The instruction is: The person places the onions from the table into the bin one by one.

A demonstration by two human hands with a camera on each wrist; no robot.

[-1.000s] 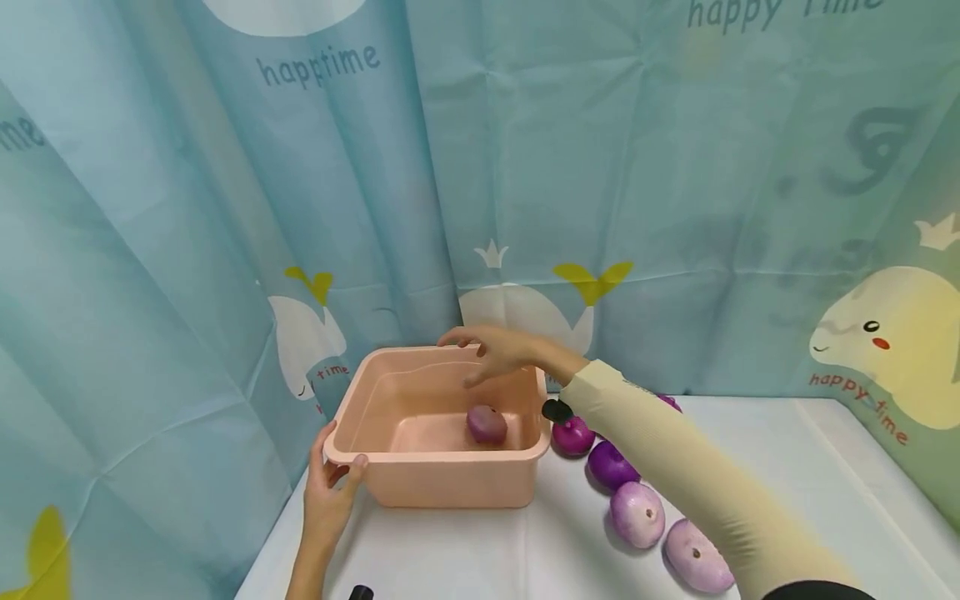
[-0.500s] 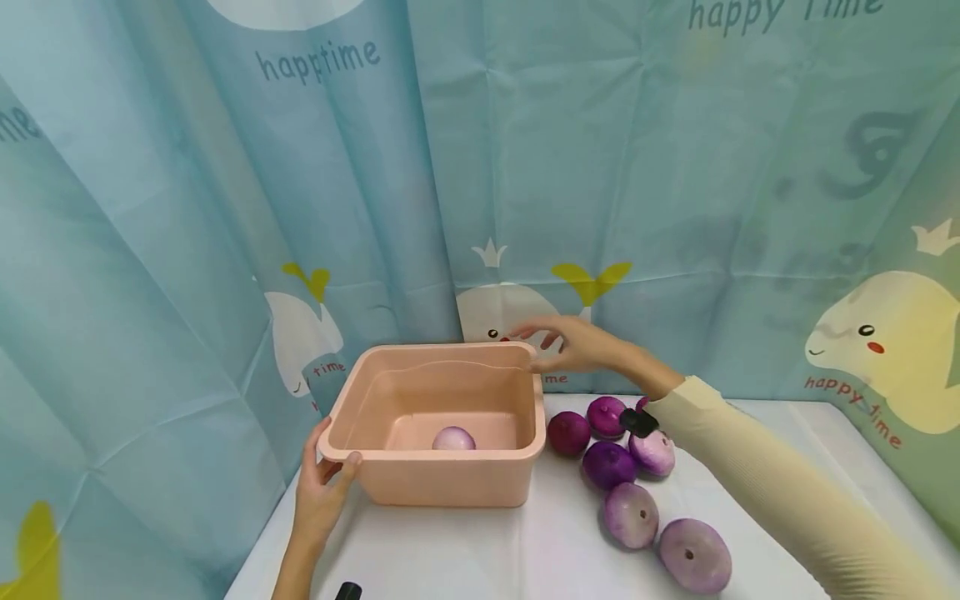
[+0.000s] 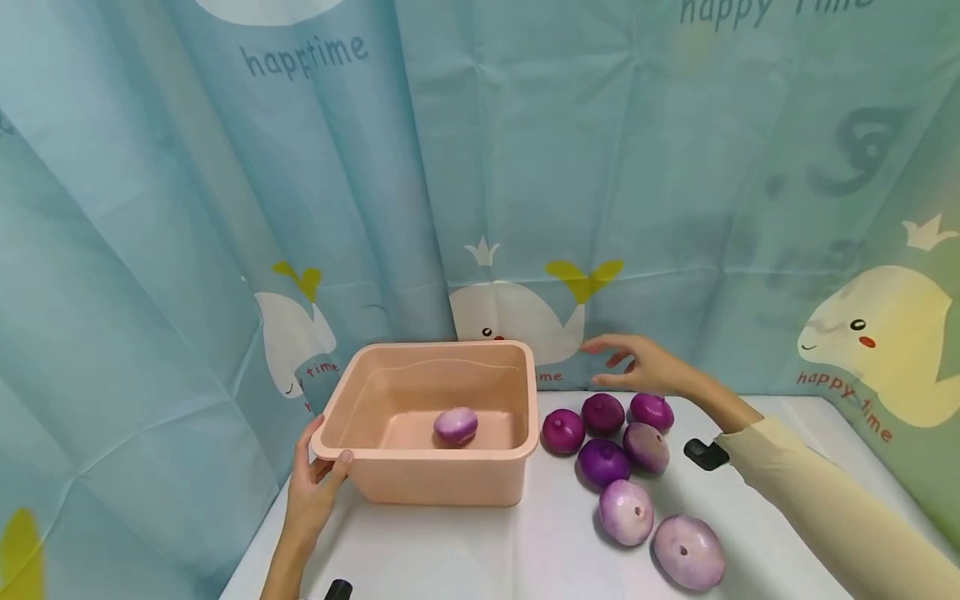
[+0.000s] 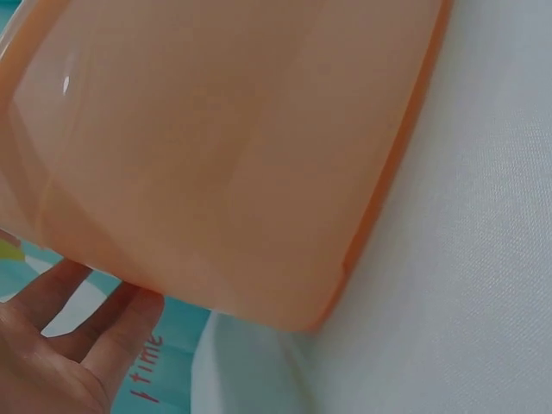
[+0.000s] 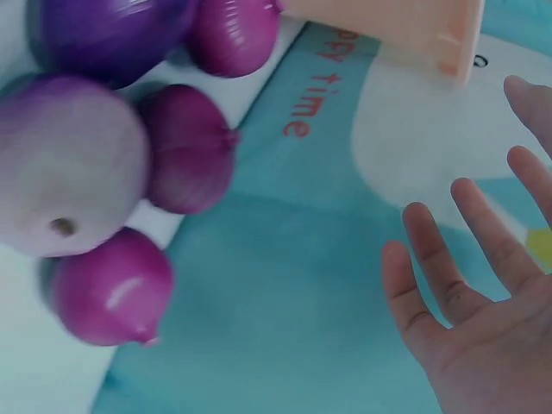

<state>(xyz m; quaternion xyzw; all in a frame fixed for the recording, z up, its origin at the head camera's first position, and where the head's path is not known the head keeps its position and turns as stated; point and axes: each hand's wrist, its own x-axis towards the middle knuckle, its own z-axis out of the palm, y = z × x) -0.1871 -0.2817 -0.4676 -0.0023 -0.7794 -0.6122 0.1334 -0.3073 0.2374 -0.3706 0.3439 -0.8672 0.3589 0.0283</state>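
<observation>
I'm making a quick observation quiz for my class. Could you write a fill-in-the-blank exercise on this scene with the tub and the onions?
1. Inside the peach tub lies ____ onion.
2. The left hand grips the tub at its near-left ____.
3. On the white table beside the tub lie ____ purple onions.
4. The right hand hovers over those onions with its fingers ____.

Missing words: one; corner; seven; spread

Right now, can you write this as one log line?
left hand: holds tub corner | right hand: open above onions | tub: one onion inside
</observation>
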